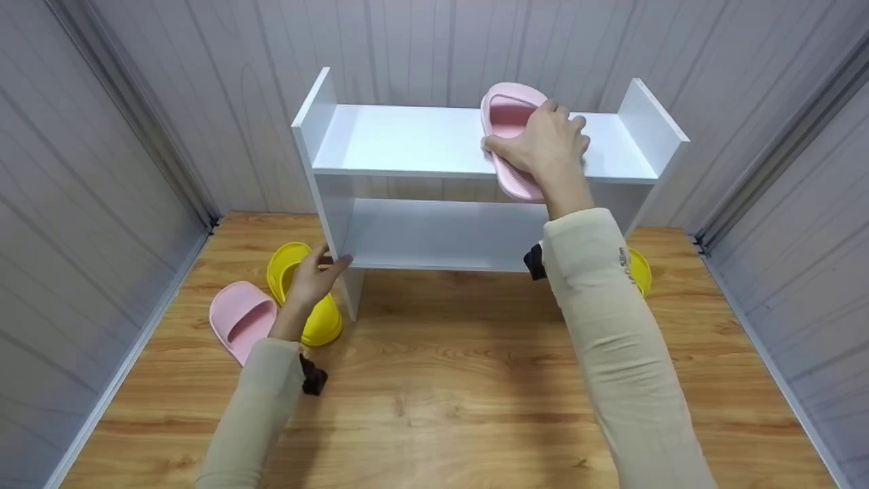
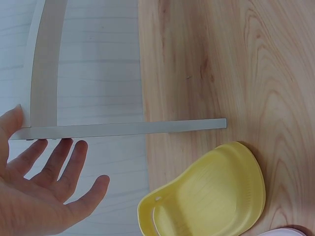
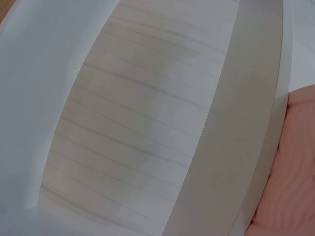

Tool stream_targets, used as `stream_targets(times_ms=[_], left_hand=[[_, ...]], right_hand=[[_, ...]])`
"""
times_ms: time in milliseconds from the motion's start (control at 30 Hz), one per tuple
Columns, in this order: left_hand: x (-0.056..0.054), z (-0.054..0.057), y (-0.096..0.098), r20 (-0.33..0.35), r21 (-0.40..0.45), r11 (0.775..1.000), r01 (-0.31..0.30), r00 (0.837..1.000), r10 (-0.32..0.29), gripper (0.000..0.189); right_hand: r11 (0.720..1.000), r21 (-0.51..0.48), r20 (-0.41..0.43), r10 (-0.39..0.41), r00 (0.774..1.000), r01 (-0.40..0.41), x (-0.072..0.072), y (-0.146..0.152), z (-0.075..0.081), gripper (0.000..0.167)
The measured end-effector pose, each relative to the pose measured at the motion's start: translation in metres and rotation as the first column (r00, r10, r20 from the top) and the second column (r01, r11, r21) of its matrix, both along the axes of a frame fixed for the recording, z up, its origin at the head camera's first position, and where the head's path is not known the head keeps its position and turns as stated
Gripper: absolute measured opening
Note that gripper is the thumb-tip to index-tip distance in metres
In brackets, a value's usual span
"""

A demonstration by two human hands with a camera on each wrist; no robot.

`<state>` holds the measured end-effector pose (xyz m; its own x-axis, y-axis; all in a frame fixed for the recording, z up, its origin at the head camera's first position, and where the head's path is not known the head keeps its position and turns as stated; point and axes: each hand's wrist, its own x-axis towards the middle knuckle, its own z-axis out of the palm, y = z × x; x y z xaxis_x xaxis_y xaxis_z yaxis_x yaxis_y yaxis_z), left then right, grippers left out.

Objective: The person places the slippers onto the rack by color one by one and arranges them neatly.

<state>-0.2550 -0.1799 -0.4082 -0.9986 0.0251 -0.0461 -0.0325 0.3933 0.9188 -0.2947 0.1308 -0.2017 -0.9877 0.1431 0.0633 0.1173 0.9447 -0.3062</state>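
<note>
Nearest the camera, a right sleeve (image 1: 624,360) and a left sleeve (image 1: 248,421) are seen at the bottom of the frame. At upper right of centre, a tilted pink slipper (image 1: 506,129) is gripped between the thumb and fingers of the right hand (image 1: 555,142), at the front edge of the upper shelf (image 1: 407,139); whether the board is touched cannot be told. At centre left, the side panel (image 1: 336,210) is pinched by the left hand (image 1: 313,280).

The slipper could be dropped if its one-sided grip slipped, or caught if its sole were lowered onto the shelf's edge. The rack (image 1: 434,172) could be shifted by an uneven push.

Counted: one rack, two shelves, two hands, two pink slippers, the second (image 1: 243,312) at lower left on the floor (image 1: 434,380); one yellow slipper (image 1: 322,326) beside the panel, and one yellow thing (image 1: 639,272) at centre right, mostly hidden.
</note>
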Motion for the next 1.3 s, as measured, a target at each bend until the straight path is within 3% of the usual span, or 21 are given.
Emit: stream_targets(times_ms=[333, 667, 800, 900, 1000, 1133, 1300], left_hand=[[0.000, 0.000, 0.000, 0.000, -0.004, 1.000, 0.001, 1.000, -0.001, 0.059], [0.000, 0.001, -0.002, -0.006, 0.002, 1.000, -0.006, 1.000, 0.006, 0.057], [0.001, 0.002, -0.001, 0.005, 0.007, 1.000, -0.002, 1.000, 0.002, 0.057], [0.001, 0.003, -0.001, 0.011, 0.004, 1.000, -0.003, 1.000, 0.003, 0.057], [0.001, 0.002, -0.001, 0.003, 0.006, 1.000, 0.003, 1.000, -0.003, 0.056], [0.001, 0.001, -0.001, 0.002, 0.017, 1.000, 0.007, 1.000, -0.007, 0.057], [0.001, 0.002, -0.001, -0.002, 0.021, 1.000, 0.005, 1.000, -0.005, 0.057]], right_hand=[[1.000, -0.006, 0.011, -0.014, 1.000, 0.014, -0.002, -0.002, 0.000, 0.108], [0.997, -0.063, -0.003, 0.038, 0.999, -0.038, 0.002, 0.005, 0.005, 0.114], [0.996, -0.069, -0.066, 0.058, 0.996, -0.063, 0.004, 0.010, 0.007, 0.108], [0.993, -0.071, -0.171, 0.078, 0.982, -0.092, 0.006, 0.017, 0.009, 0.097], [0.985, -0.100, -0.326, 0.098, 0.940, -0.137, 0.008, 0.024, 0.011, 0.080], [0.966, -0.144, -0.528, 0.109, 0.842, -0.216, 0.013, 0.037, 0.012, 0.058], [0.933, -0.150, -0.742, 0.113, 0.660, -0.328, 0.019, 0.061, 0.010, 0.043]])
